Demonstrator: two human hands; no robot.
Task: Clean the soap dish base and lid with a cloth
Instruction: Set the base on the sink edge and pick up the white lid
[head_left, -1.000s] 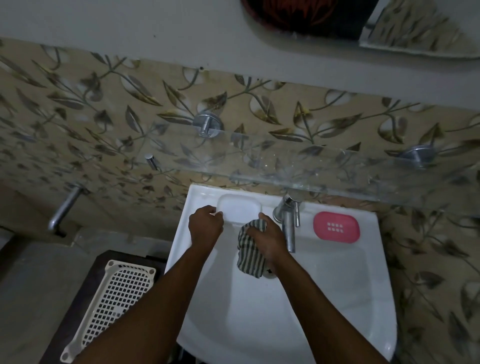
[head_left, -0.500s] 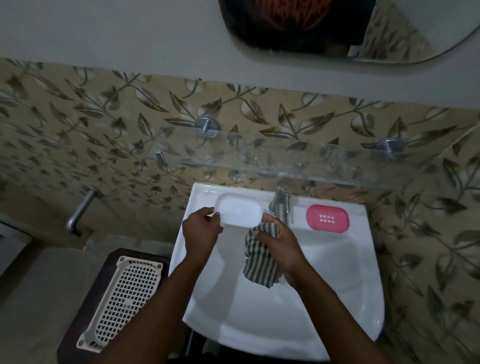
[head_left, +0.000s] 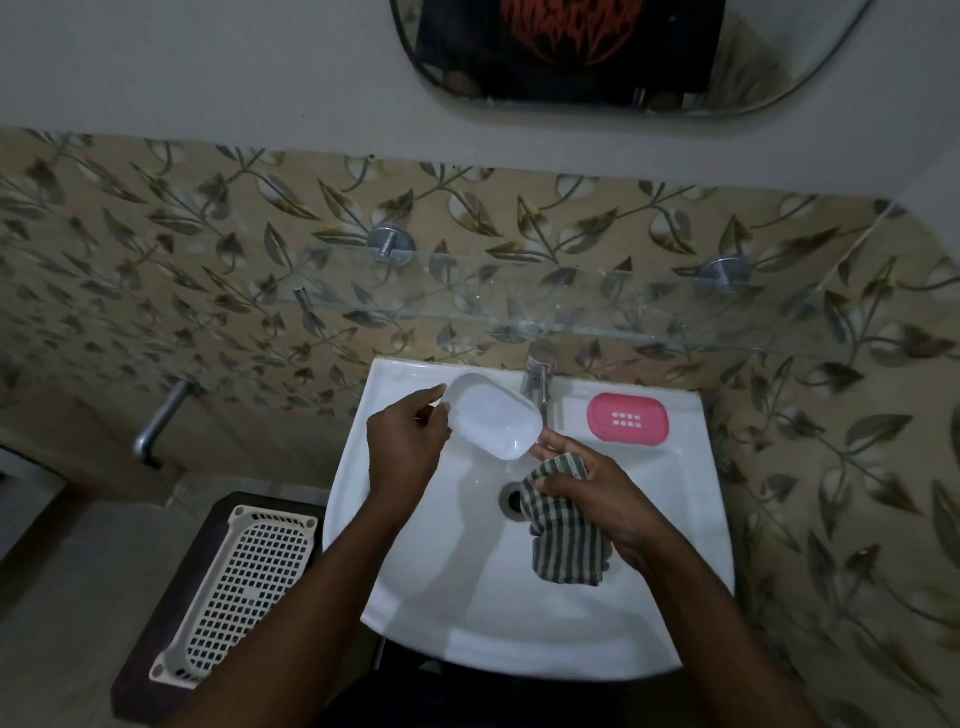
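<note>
- Head view, looking down: the left hand (head_left: 405, 447) reaches in from 7 o'clock. Its grip pinches the left end of a white oval plastic soap-dish half (head_left: 493, 415), forefinger laid along the far rim.
- That white half is held tilted over the back of the white ceramic sink (head_left: 675, 545), at the bowl's 11 o'clock. Whether it is the base or the lid I cannot tell.
- The right hand (head_left: 597, 488) comes in from 5 o'clock, its grip clenched round a grey-and-cream striped cloth (head_left: 566, 535). The cloth hangs over the bowl just right of the drain (head_left: 511, 499), and the fingertips (head_left: 548, 446) touch the white half's right end.
- A pink oval plastic soap-dish half (head_left: 627, 417) with a block of small slots lies on the sink ledge at 1 o'clock, right of the chrome tap (head_left: 537, 384).
- At 12 o'clock, the mirror (head_left: 779, 62) reflects a dark shirt with a red print that is unreadable.
- A cream perforated plastic basket (head_left: 244, 587) sits at 8 o'clock on a dark stool (head_left: 200, 571).
</note>
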